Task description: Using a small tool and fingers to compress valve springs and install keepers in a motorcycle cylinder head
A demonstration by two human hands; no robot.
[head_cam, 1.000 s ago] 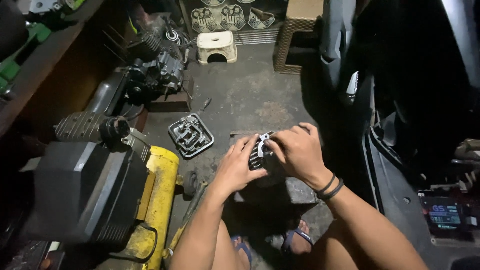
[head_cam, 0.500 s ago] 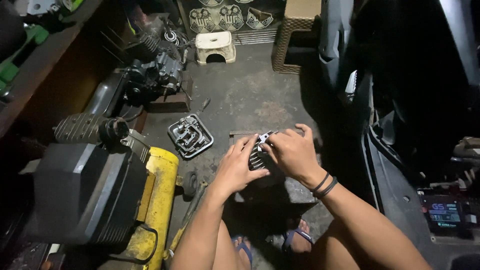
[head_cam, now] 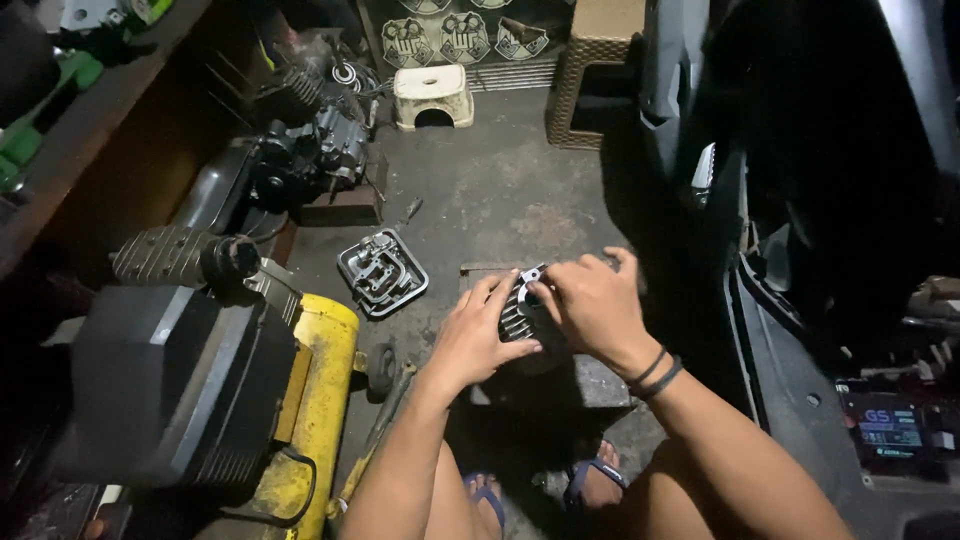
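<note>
Your right hand point(head_cam: 592, 308) has slid lower over the finned engine cylinder point(head_cam: 522, 318), both hands grasping it, left hand point(head_cam: 475, 340) cupping its side, above the concrete floor point(head_cam: 500, 200).

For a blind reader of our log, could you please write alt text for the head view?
Both hands, left hand and right hand, grip a finned metal engine part above a dark concrete floor. A metal engine cover lies to the left, near a yellow compressor tank.

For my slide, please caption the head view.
Both hands, left hand and right hand, grip a finned metal cylinder above the workshop floor.
</note>
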